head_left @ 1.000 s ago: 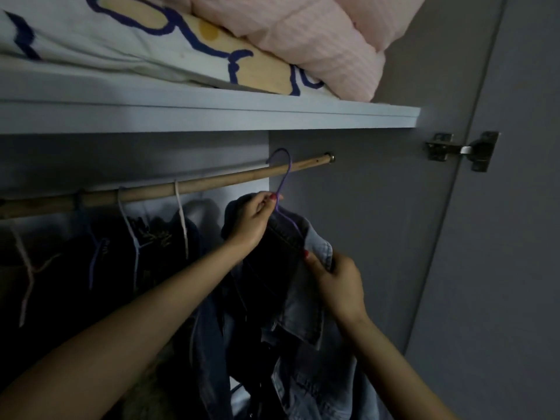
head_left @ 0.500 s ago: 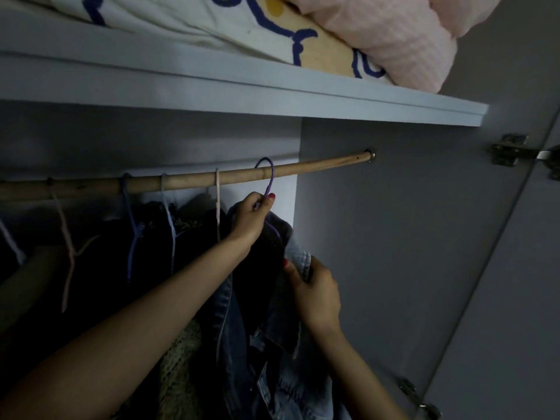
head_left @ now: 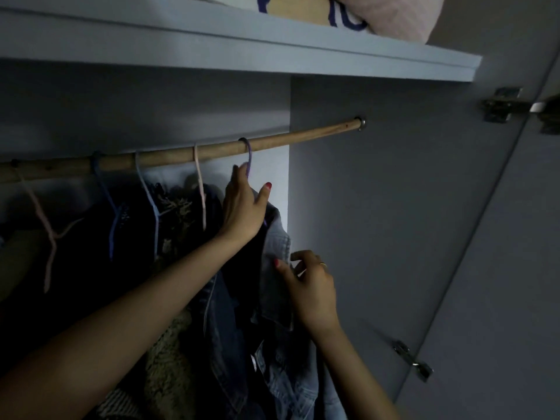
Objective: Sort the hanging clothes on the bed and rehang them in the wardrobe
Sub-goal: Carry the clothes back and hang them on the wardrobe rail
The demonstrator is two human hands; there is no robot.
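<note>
Wardrobe interior, dim, grey-blue panels; wooden rail [head_left: 181, 156] runs across under a shelf [head_left: 242, 53] w/ folded bedding [head_left: 378, 16] on top, pink & blue-patterned. No readable writing or brand anywhere. Far left on the rail: a pink hanger [head_left: 45, 225], then two blue hangers [head_left: 113, 213] w/ dark clothes [head_left: 75, 268] below, then another pink hook nearer the middle. Vs 0.5 s ago: the view sits closer and lower, the purple hanger hook [head_left: 249, 156] is now fully seated over the rail, and the left hand has loosened from it. Left hand [head_left: 244, 207] is raised, arm stretched up from bottom-left; fingers straight-ish, index tip touching the hook's neck, thumb w/ red nail spread out to the right, no clamp on anything. Denim jacket [head_left: 274, 247] hangs from that hook just below the hand, right of the dark clothes, beside the side panel. Right hand [head_left: 312, 286], lower than before, forearm coming up from bottom-centre; thumb & fingertips pinch the jacket's pale collar edge, ring visible on one finger. Far right: open door w/ metal hinges [head_left: 503, 104], upper & lower.
</note>
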